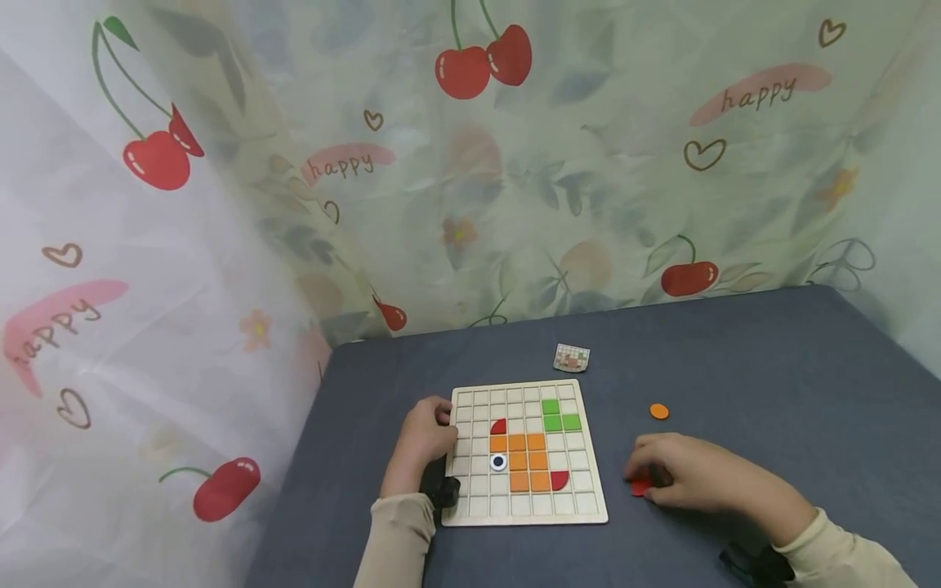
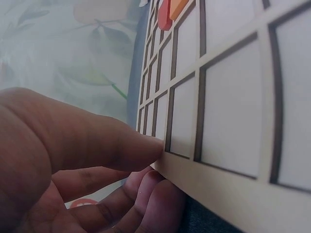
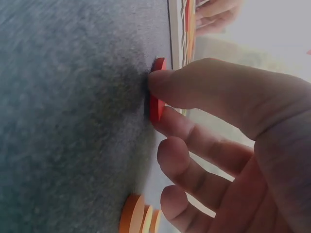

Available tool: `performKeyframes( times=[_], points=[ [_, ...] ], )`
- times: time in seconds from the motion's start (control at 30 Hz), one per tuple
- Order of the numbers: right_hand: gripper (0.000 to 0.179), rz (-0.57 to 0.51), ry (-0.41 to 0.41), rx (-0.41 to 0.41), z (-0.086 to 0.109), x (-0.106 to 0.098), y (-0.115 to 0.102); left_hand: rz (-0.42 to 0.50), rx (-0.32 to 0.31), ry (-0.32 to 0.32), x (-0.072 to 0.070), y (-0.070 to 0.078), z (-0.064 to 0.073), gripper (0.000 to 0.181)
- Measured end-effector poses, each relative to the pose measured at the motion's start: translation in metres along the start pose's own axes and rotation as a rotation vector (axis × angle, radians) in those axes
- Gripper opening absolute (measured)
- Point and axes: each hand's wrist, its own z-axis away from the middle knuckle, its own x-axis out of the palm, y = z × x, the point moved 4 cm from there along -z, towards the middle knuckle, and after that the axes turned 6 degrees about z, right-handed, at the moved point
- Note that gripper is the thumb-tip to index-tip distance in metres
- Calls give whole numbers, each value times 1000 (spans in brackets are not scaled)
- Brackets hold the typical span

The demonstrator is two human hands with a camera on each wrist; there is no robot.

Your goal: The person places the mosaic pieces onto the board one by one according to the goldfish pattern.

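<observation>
A pale wooden grid board [image 1: 481, 508] lies on the table. My left hand [image 1: 428, 433] pinches its left edge; in the left wrist view the thumb [image 2: 112, 145] rests on the rim while other fingers curl at the edge. Right of the board, my right hand [image 1: 687, 472] pinches a flat red piece [image 1: 640, 487] low at the tabletop. In the right wrist view the red piece [image 3: 156, 109] sits between thumb and forefinger, its full outline partly covered. On the board are orange squares [image 1: 518, 461], green squares [image 1: 552, 423], a red quarter-round piece [image 1: 560, 480], another red one [image 1: 499, 427] and a round eye piece [image 1: 498, 462].
An orange round piece [image 1: 659, 412] lies beyond my right hand; orange pieces [image 3: 131, 213] show low in the right wrist view. Behind the board is a small printed card [image 1: 572, 358]. A patterned curtain [image 1: 515, 204] borders the dark table [image 1: 772, 367].
</observation>
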Motion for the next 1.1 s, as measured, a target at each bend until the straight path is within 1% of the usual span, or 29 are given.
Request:
performKeyframes(
  times=[0.13, 0.3, 0.37, 0.47, 0.57, 0.7, 0.8, 0.87, 1.0, 1.1],
  points=[
    [17, 46, 28, 21, -1, 0, -3, 5, 3, -6, 1, 0, 0, 46],
    [15, 99, 75, 39, -4, 0, -8, 3, 7, -12, 2, -1, -1, 46],
    [15, 107, 82, 46, -7, 1, -11, -3, 7, -12, 2, -1, -1, 46],
    [13, 115, 98, 25, -17, 1, -19, -8, 11, -10, 0, -1, -2, 46],
    [11, 125, 112, -4, -31, 1, -30, -7, 6, -5, -2, -2, -1, 45],
    [8, 141, 145, -88, -57, 5, -53, -12, 2, 4, -3, -3, -1, 45],
    [6, 166, 172, -159, -79, 11, -74, -14, -1, 6, -3, -3, -1, 44],
    [5, 190, 180, -186, -94, 17, -85, -11, 1, 2, -3, -3, -1, 44],
    [5, 251, 188, -192, -117, 31, -101, -8, 8, -6, -1, -2, -1, 45],
    [5, 282, 187, -173, -129, 40, -107, -4, 19, -8, 0, -1, 0, 45]
  ],
)
